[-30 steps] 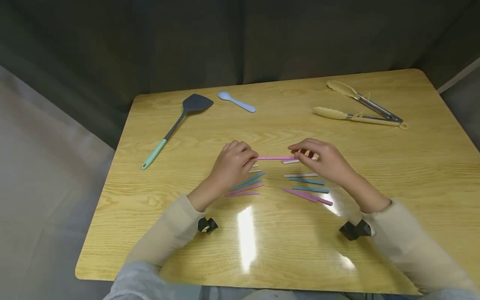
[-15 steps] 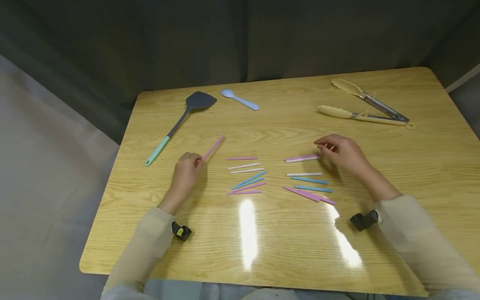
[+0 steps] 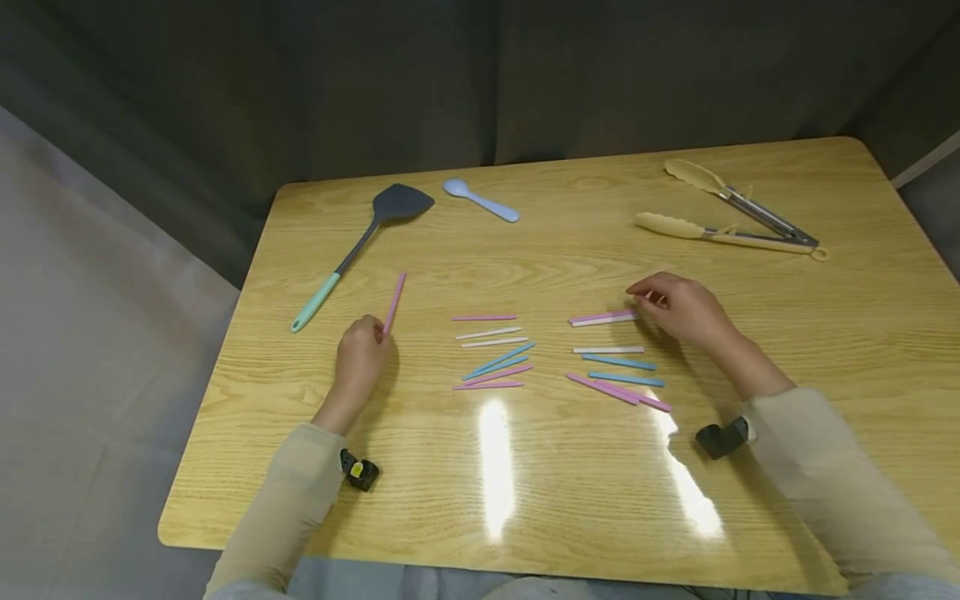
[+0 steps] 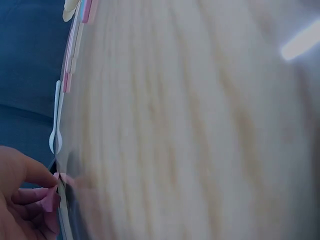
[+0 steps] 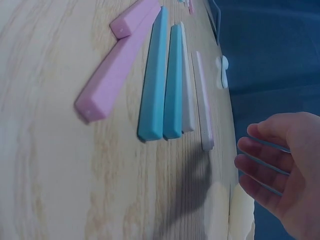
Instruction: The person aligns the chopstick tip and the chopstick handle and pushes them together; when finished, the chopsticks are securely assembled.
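Note:
My left hand (image 3: 360, 357) pinches one end of a slim pink stick (image 3: 395, 302) over the left part of the table, its free end pointing away from me. In the left wrist view the fingers (image 4: 37, 172) grip this pink stick near the table edge. My right hand (image 3: 681, 310) holds nothing; its fingers (image 5: 267, 165) are loosely bent. It hovers close to the right ends of a pink stick (image 3: 600, 317) and a white stick (image 5: 206, 120) lying side by side. Below these lie another white stick (image 3: 608, 350), blue sticks (image 3: 626, 379) and overlapping pink sticks (image 3: 618, 392).
A second column of thin sticks, pink (image 3: 483, 317), white (image 3: 495, 342) and blue (image 3: 504, 358), lies left of the table's middle. Farther back are a spatula (image 3: 397, 202) with a green handle, a light blue spoon (image 3: 482, 200) and cream tongs (image 3: 738, 237) spread apart.
Both hands were at the pink stick over the middle. The right hand let go and moved right; the left hand carried the stick left and turned it to point away from me.

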`<state>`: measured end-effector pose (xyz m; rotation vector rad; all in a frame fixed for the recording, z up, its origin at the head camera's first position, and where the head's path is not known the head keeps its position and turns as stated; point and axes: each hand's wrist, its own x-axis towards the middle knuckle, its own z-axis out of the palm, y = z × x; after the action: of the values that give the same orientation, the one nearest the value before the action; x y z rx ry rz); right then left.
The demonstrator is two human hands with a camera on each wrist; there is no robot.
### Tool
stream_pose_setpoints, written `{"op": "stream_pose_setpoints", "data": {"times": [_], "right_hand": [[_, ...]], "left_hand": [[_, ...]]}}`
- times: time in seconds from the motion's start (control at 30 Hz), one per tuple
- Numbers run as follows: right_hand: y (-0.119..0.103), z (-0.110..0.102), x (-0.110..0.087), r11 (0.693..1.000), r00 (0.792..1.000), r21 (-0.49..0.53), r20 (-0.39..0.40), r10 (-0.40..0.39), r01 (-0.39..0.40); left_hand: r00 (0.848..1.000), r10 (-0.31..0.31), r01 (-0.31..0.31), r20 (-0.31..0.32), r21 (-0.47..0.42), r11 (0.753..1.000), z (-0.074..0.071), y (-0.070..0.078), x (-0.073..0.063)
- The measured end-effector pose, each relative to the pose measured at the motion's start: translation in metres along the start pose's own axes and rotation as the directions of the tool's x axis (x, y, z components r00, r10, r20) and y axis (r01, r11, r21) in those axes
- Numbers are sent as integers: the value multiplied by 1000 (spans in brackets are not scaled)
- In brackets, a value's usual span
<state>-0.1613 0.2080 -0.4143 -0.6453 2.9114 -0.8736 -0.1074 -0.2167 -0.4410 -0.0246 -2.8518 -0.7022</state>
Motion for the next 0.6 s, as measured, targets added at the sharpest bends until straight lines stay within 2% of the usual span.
{"op": "stream_pose_setpoints", "data": {"times": [0.17,0.23,0.3,0.4,0.5,0.6], "right_hand": [[0,-1,-1,1000,1000,1,11,4,-4],[1,-2,-2,1000,1000,4,17,9,-9],[1,-3,-2,1000,1000,10,25,13,-13],[2,-3,-2,1000,999,15,35,16,-16],[3,-1,-1,1000,999,23,47,13,-14],[2,3,1,999,998,37,69,11,-14]], "left_hand": [[998,-41,41,42,14,999,0,0,0],[999,-26,24,41,45,999,-1,1,1],[999,15,-17,31,87,996,-3,6,2],[993,120,-121,15,140,983,-6,20,9],[974,223,-227,41,135,965,-5,40,20],[946,306,-316,106,95,944,1,59,32]]}}
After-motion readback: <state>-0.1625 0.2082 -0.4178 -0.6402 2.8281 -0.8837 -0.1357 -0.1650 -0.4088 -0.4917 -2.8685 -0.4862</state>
